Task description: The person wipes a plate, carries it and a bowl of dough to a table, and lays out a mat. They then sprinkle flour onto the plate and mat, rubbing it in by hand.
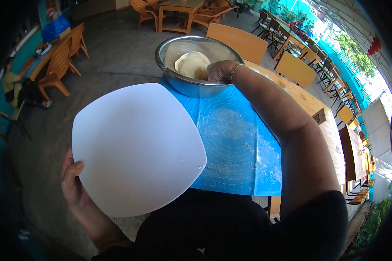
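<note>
My left hand [73, 180] grips the edge of a white square plate [135, 148], its thumb over the rim. The plate is tilted toward me, with a few water drops on its surface. My right hand [221, 71] reaches over the rim into a steel mixing bowl [191, 88], against a round ball of dough [190, 64]. Its fingertips are hidden inside the bowl, so their grip does not show. Under the bowl lies a blue pastry mat [231, 143] printed with circles and dusted with flour.
The mat covers part of a wooden table [331, 126] bearing a number plaque [319, 116]. Wooden chairs [295, 69] stand along its far side. At the left, a person [19, 80] sits near orange chairs [59, 65]. More tables and chairs line the right.
</note>
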The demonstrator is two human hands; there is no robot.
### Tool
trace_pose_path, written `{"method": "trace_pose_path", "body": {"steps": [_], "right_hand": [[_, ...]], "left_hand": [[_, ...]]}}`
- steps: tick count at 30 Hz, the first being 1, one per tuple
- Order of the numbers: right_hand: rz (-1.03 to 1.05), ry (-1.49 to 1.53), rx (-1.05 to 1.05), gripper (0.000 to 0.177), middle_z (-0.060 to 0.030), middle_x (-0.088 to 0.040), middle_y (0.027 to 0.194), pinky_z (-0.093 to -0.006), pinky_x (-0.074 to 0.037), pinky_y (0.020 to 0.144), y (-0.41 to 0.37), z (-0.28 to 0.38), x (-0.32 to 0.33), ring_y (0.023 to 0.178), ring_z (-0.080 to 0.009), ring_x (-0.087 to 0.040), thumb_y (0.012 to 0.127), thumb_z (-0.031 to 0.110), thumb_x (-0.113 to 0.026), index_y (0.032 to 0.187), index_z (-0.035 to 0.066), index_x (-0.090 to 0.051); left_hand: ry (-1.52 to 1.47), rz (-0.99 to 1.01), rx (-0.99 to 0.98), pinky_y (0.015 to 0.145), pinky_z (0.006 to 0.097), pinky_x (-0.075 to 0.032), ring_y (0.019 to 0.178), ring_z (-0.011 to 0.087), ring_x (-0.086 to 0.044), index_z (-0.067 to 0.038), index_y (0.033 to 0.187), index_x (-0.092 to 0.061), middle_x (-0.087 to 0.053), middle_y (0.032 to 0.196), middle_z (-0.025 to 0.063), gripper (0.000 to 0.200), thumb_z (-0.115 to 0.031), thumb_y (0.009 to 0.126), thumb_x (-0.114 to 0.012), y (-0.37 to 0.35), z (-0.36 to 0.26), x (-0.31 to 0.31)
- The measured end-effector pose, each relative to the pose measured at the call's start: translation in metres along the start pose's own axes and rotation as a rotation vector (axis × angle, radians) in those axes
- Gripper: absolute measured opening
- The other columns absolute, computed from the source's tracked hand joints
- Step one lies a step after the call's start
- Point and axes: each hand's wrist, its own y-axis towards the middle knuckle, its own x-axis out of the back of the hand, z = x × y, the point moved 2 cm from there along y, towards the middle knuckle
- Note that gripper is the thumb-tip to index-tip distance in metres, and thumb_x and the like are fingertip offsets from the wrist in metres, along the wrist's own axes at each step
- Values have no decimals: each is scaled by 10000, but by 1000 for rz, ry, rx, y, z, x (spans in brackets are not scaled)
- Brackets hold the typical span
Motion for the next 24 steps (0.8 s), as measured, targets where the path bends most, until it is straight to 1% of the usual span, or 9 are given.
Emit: {"method": "trace_pose_path", "body": {"steps": [6,8,11,15,18,20,21,22,24], "right_hand": [[6,-28,47,248,-142,-636,743,-381,-418,563,5,8,-1,627,-223,-568,656,197,-619,792,-3,-674],[20,31,98,341,-122,-621,680,-328,-428,509,4,13,0,538,-191,-567,617,202,-652,828,-66,-653],[3,1,166,330,-127,-621,677,-331,-435,527,11,12,-4,563,-197,-573,622,198,-650,836,-53,-658],[-9,6,129,305,-127,-622,684,-331,-440,544,12,8,-4,586,-192,-575,628,175,-649,834,-50,-658],[-82,-68,79,235,-130,-641,721,-359,-438,571,11,-4,1,629,-224,-580,601,134,-634,797,14,-680],[-118,22,273,282,-127,-658,780,-333,-462,608,11,-16,7,673,-229,-601,606,143,-645,859,26,-679],[-105,189,182,277,-109,-664,864,-314,-479,624,0,-18,14,703,-202,-612,625,92,-637,896,49,-675],[-105,190,179,277,-109,-664,864,-314,-479,624,3,-35,15,703,-202,-612,625,92,-637,896,49,-675],[-497,-124,1007,253,-87,-658,913,-276,-486,621,-3,-52,25,724,-164,-615,679,26,-617,926,47,-666]], "left_hand": [[-14,10,35,831,311,-454,920,208,-578,72,1176,-426,-573,1038,162,452,-69,749,-474,8,10,2],[-20,35,51,830,310,-453,920,209,-578,72,1176,-424,-573,1035,162,456,-72,746,-477,9,13,3],[9,-5,59,828,308,-452,917,209,-578,71,1181,-417,-573,1029,161,471,-79,740,-484,8,14,3],[23,-21,63,827,309,-450,913,204,-574,73,1183,-413,-567,1031,159,486,-90,732,-493,8,17,0],[41,-17,65,827,308,-448,916,202,-570,73,1183,-413,-564,1033,157,495,-101,727,-500,7,19,-3],[48,7,71,827,307,-447,918,202,-569,72,1184,-413,-563,1035,156,499,-106,726,-502,7,21,-9],[72,9,84,833,308,-442,926,201,-563,70,1178,-415,-561,1031,154,499,-107,720,-505,7,23,-12],[97,10,99,838,308,-436,934,199,-558,69,1172,-418,-560,1027,152,498,-108,715,-508,7,25,-16],[117,32,109,845,310,-430,942,198,-551,67,1170,-415,-553,1030,151,500,-98,707,-508,6,31,-27]]}}
